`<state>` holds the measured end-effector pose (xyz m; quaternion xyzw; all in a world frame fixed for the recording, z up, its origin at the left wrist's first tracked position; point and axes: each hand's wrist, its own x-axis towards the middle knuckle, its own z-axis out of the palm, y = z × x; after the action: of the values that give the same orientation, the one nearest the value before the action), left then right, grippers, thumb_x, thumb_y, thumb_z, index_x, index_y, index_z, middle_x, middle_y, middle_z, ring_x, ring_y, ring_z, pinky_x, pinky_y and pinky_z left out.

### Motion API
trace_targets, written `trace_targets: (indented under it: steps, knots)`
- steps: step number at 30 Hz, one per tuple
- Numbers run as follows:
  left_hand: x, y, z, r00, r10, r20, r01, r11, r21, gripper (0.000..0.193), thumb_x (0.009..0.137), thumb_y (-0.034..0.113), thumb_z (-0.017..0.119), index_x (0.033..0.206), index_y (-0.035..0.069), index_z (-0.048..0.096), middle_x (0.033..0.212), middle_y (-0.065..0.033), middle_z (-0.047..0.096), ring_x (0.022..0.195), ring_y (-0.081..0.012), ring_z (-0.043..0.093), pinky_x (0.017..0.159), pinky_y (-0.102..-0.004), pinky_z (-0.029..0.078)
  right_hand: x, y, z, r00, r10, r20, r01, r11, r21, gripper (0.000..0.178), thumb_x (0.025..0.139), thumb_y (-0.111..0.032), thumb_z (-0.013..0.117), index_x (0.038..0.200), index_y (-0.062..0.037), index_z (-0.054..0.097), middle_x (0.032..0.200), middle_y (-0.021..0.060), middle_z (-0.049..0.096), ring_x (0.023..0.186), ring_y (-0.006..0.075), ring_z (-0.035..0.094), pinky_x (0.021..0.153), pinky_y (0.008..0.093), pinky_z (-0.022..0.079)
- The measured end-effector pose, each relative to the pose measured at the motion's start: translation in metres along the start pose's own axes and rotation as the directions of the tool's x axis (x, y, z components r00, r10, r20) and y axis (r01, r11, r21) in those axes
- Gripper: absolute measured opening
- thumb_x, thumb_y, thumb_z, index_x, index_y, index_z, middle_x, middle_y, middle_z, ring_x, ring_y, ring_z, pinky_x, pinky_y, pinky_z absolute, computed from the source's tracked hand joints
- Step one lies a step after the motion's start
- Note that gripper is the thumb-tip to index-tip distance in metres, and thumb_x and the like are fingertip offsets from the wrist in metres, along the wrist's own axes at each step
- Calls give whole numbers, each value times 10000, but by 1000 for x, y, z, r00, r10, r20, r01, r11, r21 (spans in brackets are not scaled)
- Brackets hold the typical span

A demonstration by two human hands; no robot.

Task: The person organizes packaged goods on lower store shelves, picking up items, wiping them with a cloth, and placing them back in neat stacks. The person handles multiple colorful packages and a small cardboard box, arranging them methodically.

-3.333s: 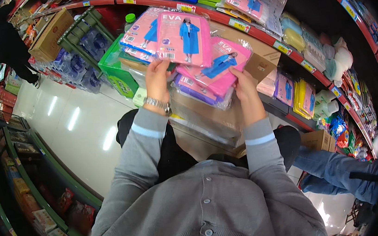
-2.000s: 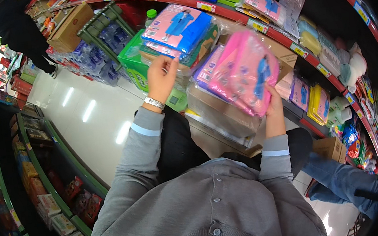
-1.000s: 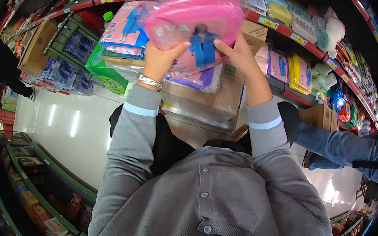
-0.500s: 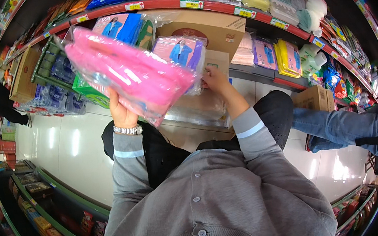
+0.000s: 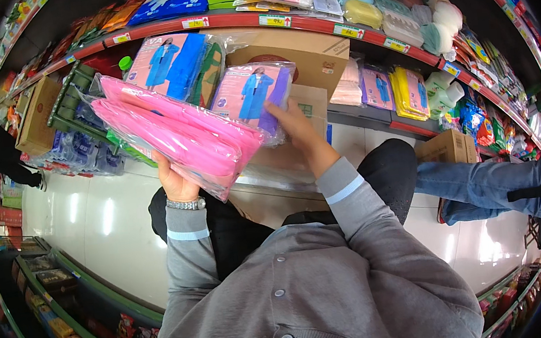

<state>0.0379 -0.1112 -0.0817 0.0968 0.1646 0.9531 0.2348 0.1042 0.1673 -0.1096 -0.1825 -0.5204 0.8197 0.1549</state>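
Note:
My left hand (image 5: 177, 181) grips the near edge of a thick bundle of pink folded raincoats (image 5: 176, 131) in clear plastic, held tilted over my knees. The thumb shows and the other fingers are hidden underneath. My right hand (image 5: 299, 125) is closed on the right edge of a purple raincoat packet (image 5: 250, 93) with a picture of a blue coat; its fingertips are partly hidden. The pink bundle overlaps that packet's lower left side. Just beyond lie a blue raincoat packet (image 5: 168, 62) and a green and brown packet (image 5: 208, 76).
An open cardboard box (image 5: 321, 53) stands under the red-edged shelf (image 5: 233, 18). Yellow raincoat packets (image 5: 408, 90) sit on the lower shelf at right. A green crate (image 5: 72, 95) is at left. A person's jeans-clad leg (image 5: 466, 183) and a small carton (image 5: 448, 147) are at right.
The pink bundle has moved slightly left and down, uncovering more of the blue and purple packets. My right hand has shifted left onto the purple packet.

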Motion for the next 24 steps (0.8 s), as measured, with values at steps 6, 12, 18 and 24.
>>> trace_targets:
  steps: [6, 12, 18, 24]
  knots:
    - [2, 4, -7, 999, 46, -21, -46, 999, -10, 637, 875, 394, 660, 1375, 74, 428, 1354, -90, 523, 1246, -284, 485, 1080, -485, 364, -6, 9, 30, 988, -157, 1, 157, 987, -25, 716, 768, 15, 704, 1375, -10, 325, 1258, 142, 529, 1104, 247, 566, 926, 370, 490]
    - [-3, 12, -4, 998, 15, 62, -13, 1000, -24, 623, 880, 379, 656, 1363, 56, 432, 1344, -114, 528, 1226, -296, 507, 1067, -486, 389, -24, -30, -13, 997, -44, -63, 43, 999, -13, 783, 747, 54, 686, 1417, -22, 288, 1277, 133, 521, 1142, 249, 545, 967, 352, 456]
    - [-7, 15, 2, 992, -121, 24, 120, 992, 29, 513, 925, 281, 616, 1346, 45, 442, 1288, -125, 566, 1189, -288, 542, 1035, -470, 427, -69, -91, -85, 982, -181, -54, 180, 983, -33, 808, 761, 20, 673, 1454, 13, 258, 1353, 137, 479, 1254, 228, 467, 1071, 344, 350]
    - [-6, 0, 19, 942, -323, -93, 335, 921, 197, 416, 925, 159, 613, 1303, 45, 483, 1190, -104, 621, 1052, -246, 629, 920, -410, 520, -104, -129, -138, 947, -315, -62, 313, 949, -35, 767, 802, -8, 653, 1459, -5, 259, 1355, 132, 478, 1214, 230, 504, 1028, 351, 411]
